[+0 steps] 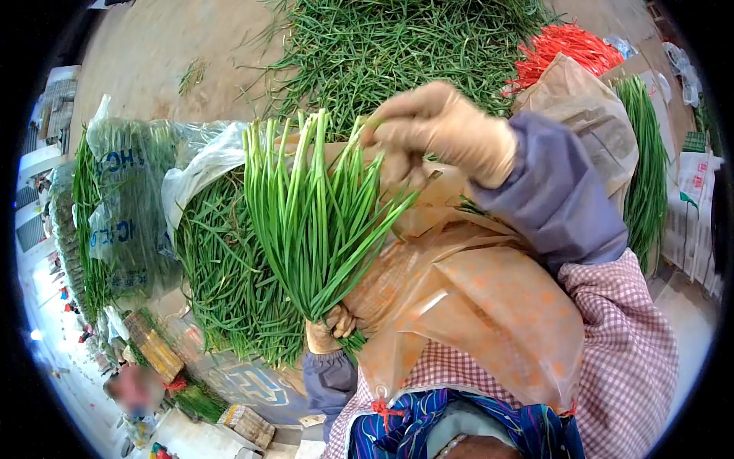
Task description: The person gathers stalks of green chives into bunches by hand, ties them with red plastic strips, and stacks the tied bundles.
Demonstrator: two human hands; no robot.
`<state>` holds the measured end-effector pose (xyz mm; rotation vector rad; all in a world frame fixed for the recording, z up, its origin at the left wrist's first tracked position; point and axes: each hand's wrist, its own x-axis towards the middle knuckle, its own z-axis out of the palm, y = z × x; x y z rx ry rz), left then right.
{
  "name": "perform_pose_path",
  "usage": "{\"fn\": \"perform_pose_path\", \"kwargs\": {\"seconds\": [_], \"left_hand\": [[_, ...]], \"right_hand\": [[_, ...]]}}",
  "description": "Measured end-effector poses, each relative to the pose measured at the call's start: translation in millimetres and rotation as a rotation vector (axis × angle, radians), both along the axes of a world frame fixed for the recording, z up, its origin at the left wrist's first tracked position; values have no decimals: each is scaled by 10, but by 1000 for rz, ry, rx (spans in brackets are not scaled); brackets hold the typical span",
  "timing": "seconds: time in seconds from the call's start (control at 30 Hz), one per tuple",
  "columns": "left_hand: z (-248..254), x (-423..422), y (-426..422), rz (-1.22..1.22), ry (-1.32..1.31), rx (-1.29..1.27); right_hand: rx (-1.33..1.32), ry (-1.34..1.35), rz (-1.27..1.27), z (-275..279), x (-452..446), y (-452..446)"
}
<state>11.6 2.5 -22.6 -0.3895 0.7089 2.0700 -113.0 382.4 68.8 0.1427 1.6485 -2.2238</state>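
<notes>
Tan, smooth surface at the upper left borders a loose heap of thin green stalks. Left of centre, a fanned bunch of slender green stalks with pale ends is gripped low by the left hand. The right hand curls its fingers beside the pale tips; whether they pinch one cannot be told. Likely light, flexible and easily bruised, the bunch suits a gentle, gathered hold.
</notes>
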Motion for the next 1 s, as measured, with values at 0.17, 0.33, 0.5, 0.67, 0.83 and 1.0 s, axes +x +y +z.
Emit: {"fn": "perform_pose_path", "kwargs": {"seconds": [0.17, 0.33, 0.5, 0.67, 0.83, 1.0], "left_hand": [[71, 39, 26, 44, 39, -49], [-62, 77, -135, -40, -70, 9], [211, 86, 137, 38, -109, 80], [318, 73, 231, 21, -61, -5], [236, 67, 152, -38, -52, 77], [279, 21, 209, -45, 14, -83]], "right_hand": [[-398, 191, -75, -284, -161, 391], [813, 75, -104, -974, 108, 766], [-131, -445, -58, -427, 561, 48], [-380, -184, 57, -490, 493, -435], [-338, -354, 249, -720, 473, -263], [-653, -284, 188, -453, 475, 200]]}}
